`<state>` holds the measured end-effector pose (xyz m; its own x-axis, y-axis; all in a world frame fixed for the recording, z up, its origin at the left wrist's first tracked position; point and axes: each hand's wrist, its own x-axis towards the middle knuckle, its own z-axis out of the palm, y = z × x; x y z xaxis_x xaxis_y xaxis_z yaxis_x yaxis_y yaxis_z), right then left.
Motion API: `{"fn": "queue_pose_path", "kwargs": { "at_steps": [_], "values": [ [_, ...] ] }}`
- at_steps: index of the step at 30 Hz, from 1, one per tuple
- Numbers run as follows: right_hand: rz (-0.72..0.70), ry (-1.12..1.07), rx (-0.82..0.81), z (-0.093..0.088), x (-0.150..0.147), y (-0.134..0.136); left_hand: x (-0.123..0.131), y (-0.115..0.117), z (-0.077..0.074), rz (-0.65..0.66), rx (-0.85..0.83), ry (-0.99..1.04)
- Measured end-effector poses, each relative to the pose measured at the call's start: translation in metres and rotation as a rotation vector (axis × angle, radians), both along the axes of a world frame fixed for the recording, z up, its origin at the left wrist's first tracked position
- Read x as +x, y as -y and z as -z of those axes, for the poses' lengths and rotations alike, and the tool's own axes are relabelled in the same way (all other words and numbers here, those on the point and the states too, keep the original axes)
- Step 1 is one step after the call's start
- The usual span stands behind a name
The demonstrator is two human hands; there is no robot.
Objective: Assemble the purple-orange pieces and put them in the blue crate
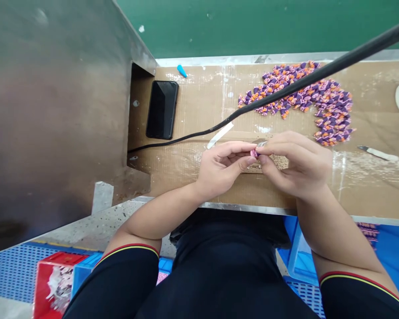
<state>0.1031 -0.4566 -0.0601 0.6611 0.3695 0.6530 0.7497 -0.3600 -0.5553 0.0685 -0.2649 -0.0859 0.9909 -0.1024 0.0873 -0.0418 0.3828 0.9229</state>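
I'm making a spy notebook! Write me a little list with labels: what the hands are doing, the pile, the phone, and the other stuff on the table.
Left hand: fingers pinching a small pink and purple piece
Right hand: fingers at the same piece
Pile: many little purple, pink and orange pieces, beyond the right hand
Phone: black, screen dark, beside the metal box
Blue thing: small, near the phone's top end
Cable: black, crosses the view in front of the pile

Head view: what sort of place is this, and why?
Likely a factory or workshop: a small pink piece is being handled near a heap of purple-and-orange pieces on a cardboard-covered bench.
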Motion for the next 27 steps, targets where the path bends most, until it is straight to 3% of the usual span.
{"fn": "queue_pose_path", "kwargs": {
  "at_steps": [21,27],
  "values": [
    [-0.017,0.016,0.039,0.0004,0.0003,0.0013,0.0005,0.0011,0.0009,-0.027,0.031,0.117],
    [0.057,0.020,0.012,0.0002,-0.0001,0.0004,0.0004,0.0004,0.0020,-0.024,0.024,0.114]
  ]
}}
